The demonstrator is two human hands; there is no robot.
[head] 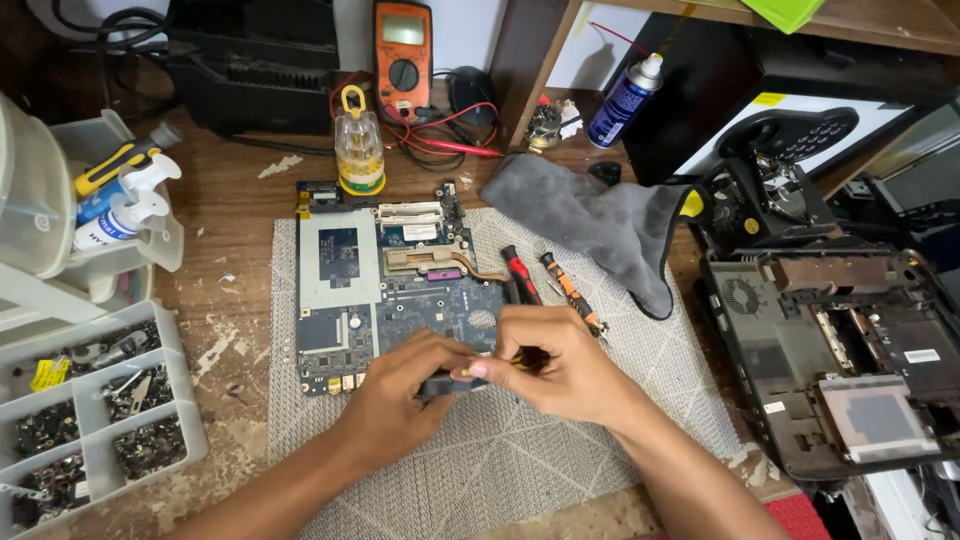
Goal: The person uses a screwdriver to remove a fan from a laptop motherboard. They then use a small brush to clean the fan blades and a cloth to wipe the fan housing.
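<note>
A blue laptop motherboard (pixel 400 290) with a copper heat pipe lies on a grey woven mat (pixel 520 450). My left hand (pixel 400 395) pinches a small black part (pixel 445 383) at the board's near right corner. My right hand (pixel 555 365) meets it there, fingers closed around a thin tool with a yellow tip that touches the same part. The part is mostly hidden by my fingers.
Two screwdrivers, red-black (pixel 520 272) and orange-black (pixel 570 288), lie on the mat by a grey cloth (pixel 600 220). An open laptop base (pixel 840 360) sits right. A screw organiser tray (pixel 90 400) is left. A multimeter (pixel 402 60), spray can (pixel 625 100) and bit holder (pixel 359 150) stand behind.
</note>
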